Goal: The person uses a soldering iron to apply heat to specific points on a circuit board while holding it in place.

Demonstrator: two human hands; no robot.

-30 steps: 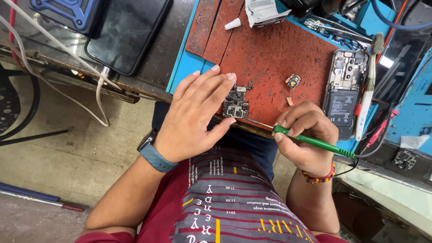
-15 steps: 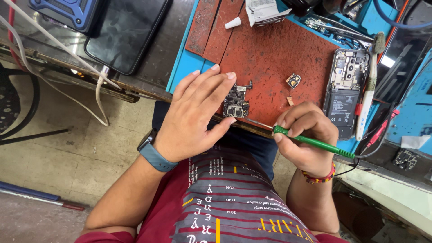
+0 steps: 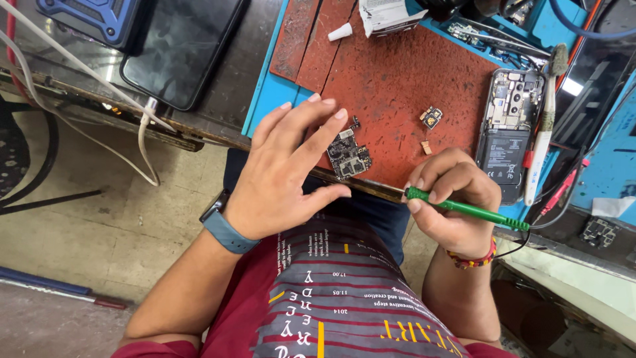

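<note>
1. Left hand [image 3: 281, 179]: fingers spread wide, holding nothing; fingertips over the left edge of the circuit board [image 3: 349, 155], contact unclear.
2. Circuit board: small, dark, lying flat on the red mat [image 3: 397, 79], close to the mat's near edge, between the two hands.
3. Right hand [image 3: 454, 199]: fingers curled tight round a green-handled tool [image 3: 464, 209], tip pointing left toward the board, cable trailing right.
4. Two small loose parts [image 3: 430, 118] on the mat, right of the board.
5. Opened phone [image 3: 509, 126], back off, right of the mat; a white brush [image 3: 544, 132] just beside it.
6. Dark phone [image 3: 179, 50] with a white cable on the surface, far left.
</note>
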